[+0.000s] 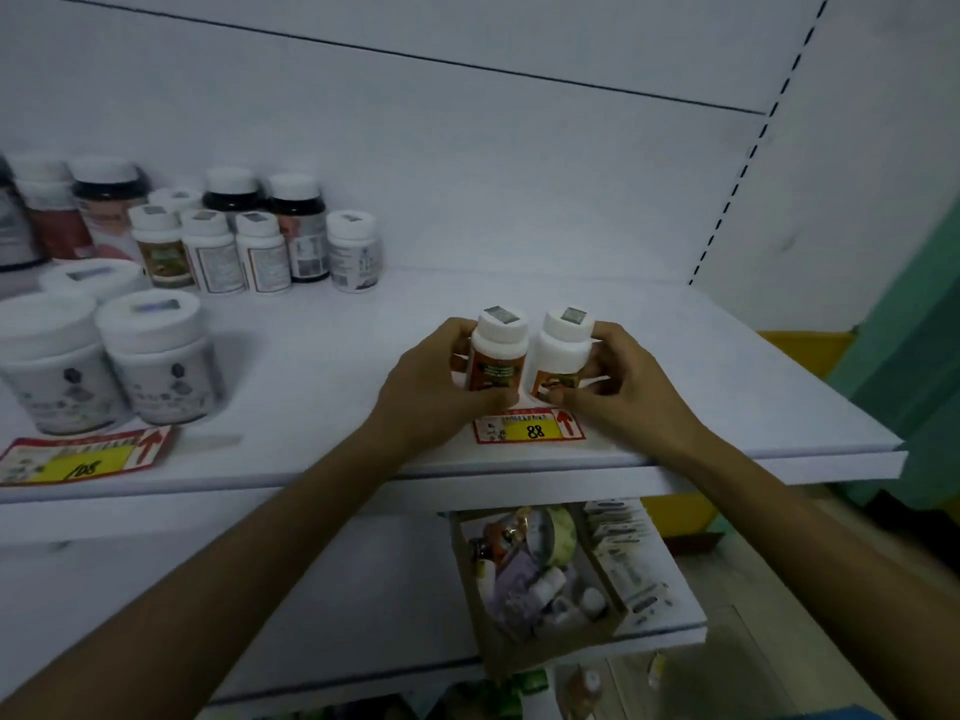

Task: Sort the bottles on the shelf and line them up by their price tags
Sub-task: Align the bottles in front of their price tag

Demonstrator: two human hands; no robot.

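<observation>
Two small white bottles with orange labels stand side by side near the front edge of the white shelf point(727, 397). My left hand point(431, 387) grips the left bottle point(496, 350); my right hand point(618, 379) grips the right bottle point(563, 350). Just in front of them lies a red and yellow price tag point(527, 431) marked 88. A second price tag point(83, 457) marked 108 lies at the front left, before two wide white jars point(156, 358). At the back left stands a cluster of small white bottles point(260, 252) and dark bottles point(298, 220).
Below the shelf, a cardboard box point(540, 652) holds several mixed bottles and packets on a lower shelf. A green wall point(909, 381) rises at the far right beyond the shelf's end. The white back panel stands behind the bottles.
</observation>
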